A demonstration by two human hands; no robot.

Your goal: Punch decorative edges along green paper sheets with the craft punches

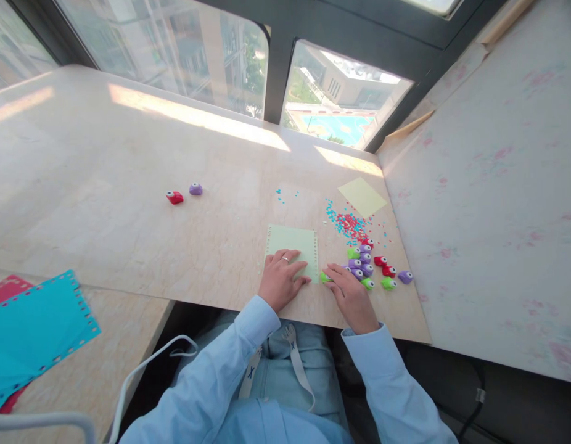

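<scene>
A pale green sheet of paper (292,237) lies on the table, with small holes along its left and right edges. My left hand (283,279) rests on it with fingers spread, pressing it flat. At the sheet's right edge, a green craft punch (325,277) is held by the fingers of my right hand (353,299). Whether the paper sits inside the punch's slot, I cannot tell. Right beside that hand are several purple craft punches (366,270), with green and red ones among them, partly covered by the hand.
Red and blue paper bits (350,223) are scattered behind the punches, near a pale yellow sheet (363,197). A red punch (175,197) and a purple punch (195,189) stand farther left. Blue punched paper (36,333) lies at lower left, by a white cable (132,373). A wall (489,216) bounds the right.
</scene>
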